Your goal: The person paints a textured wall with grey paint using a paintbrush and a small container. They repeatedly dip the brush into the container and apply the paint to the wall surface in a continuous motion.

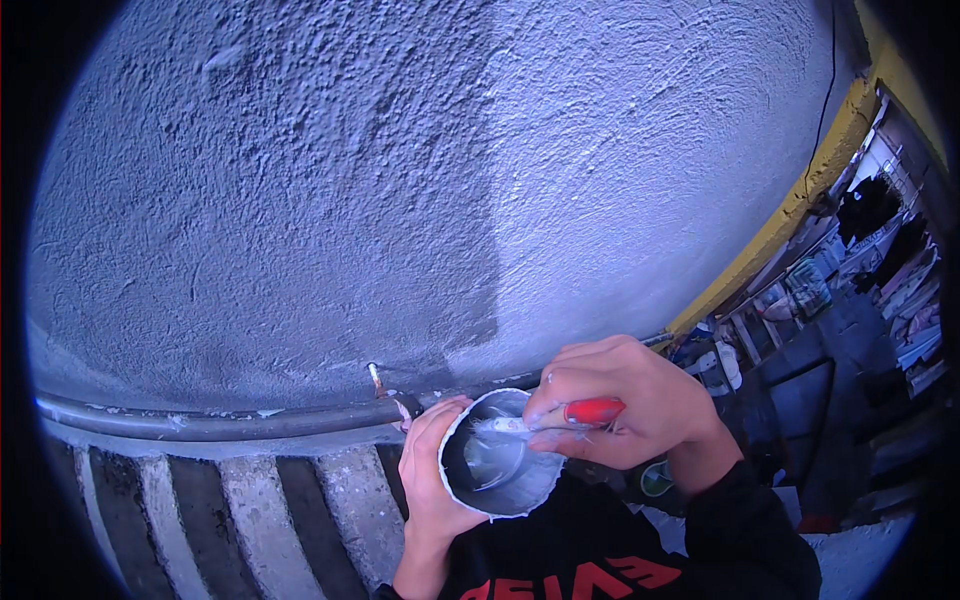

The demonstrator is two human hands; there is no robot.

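Observation:
My left hand (428, 485) is wrapped round the side of an open round container (535, 485) with a ragged rim. Pale, wet-looking paint coats its inner wall and lies at the bottom. Pinched in the fingers of my right hand (650, 400) is a paintbrush with a red-tipped handle (597, 411). The brush lies across the rim, its whitish bristles down inside the container. Pale smears mark the right fingers. Just beyond both hands rises a rough textured wall (300, 220), darker on the left and brighter on the right, with a sharp upright border between.
A grey pipe (200, 426) runs along the wall's foot, and a short white-tipped stub (375, 378) sticks out above it. Light and dark slats (262, 510) fill the lower left. On the right, a yellow beam (765, 250) edges the wall beside piled clutter (810, 285).

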